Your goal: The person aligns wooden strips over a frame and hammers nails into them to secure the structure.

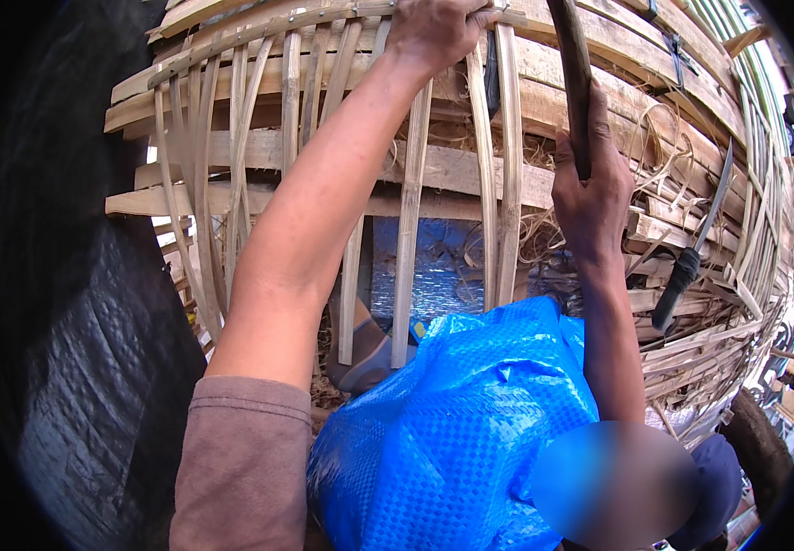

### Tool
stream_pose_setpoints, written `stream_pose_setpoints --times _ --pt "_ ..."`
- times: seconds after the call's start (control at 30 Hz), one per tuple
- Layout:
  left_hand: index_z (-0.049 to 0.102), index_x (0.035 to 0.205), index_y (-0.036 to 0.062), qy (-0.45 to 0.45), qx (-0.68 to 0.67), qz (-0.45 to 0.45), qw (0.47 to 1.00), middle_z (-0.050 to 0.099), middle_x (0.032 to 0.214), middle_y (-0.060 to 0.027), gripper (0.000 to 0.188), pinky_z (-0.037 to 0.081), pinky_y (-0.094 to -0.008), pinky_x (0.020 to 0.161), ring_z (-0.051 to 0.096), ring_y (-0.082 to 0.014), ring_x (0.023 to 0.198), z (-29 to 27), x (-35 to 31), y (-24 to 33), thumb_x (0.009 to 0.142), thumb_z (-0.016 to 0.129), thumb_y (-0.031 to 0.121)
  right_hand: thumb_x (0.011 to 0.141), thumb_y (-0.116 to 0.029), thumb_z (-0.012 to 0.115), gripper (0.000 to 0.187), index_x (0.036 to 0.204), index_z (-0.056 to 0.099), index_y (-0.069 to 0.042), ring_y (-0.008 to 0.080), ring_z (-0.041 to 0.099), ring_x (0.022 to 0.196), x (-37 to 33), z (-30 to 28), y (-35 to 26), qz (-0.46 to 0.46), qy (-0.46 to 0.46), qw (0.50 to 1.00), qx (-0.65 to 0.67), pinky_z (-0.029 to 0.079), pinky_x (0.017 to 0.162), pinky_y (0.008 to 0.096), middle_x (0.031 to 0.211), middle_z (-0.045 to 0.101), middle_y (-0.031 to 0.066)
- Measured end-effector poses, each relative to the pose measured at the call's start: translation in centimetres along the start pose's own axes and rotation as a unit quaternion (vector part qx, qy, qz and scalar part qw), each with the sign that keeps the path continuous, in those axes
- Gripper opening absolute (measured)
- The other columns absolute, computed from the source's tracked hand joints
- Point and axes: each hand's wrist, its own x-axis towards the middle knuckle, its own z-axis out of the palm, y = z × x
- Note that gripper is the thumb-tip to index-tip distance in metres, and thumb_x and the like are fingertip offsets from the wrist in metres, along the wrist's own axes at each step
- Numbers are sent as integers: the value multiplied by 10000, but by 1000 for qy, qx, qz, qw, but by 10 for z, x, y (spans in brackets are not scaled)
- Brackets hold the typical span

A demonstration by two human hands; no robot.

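At the top, my left hand (438, 35) is closed round the end of a thin curved wooden bar (278, 23) with nail heads along it. Several pale flat slats (413, 220) hang from this bar like a comb, their lower ends loose. My right hand (596, 188) grips the lower end of a dark, smooth wooden stick (572, 64), which runs up past the frame's top edge, so its far end is hidden. The stick is to the right of my left hand, apart from it.
Stacked wooden planks (636, 119) lie behind the slats. A knife (691, 266) with a black handle rests on split strips at the right. Blue woven sheeting (461, 422) covers my lap; black sheeting (103, 340) hangs left. A dark blue cap (718, 487) shows lower right beside a blurred patch.
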Motion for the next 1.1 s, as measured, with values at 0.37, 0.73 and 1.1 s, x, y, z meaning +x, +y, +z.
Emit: stream_pose_setpoints --times 0.37,0.73,1.1 --pt "737 886 113 -18 8 -5 1000 631 824 -63 132 515 -424 823 645 -273 886 -4 2 4 865 693 235 870 -13 631 724 1532 352 -104 305 644 671 -3 1 -5 -5 -2 1000 -3 469 638 426 789 667 180" --pt "735 901 123 -26 14 -17 999 632 834 -61 159 511 -429 815 645 -270 891 -2 1 4 872 690 273 875 -23 624 736 1543 329 -110 302 646 673 -7 5 -1 17 -46 998 -43 450 662 432 779 663 163" --pt "732 891 118 -43 13 -22 999 631 830 -63 189 511 -435 808 645 -278 880 -3 5 6 869 691 302 898 -30 601 732 1555 298 -139 326 634 631 -1 11 13 -25 -26 999 -25 473 597 467 758 646 199"
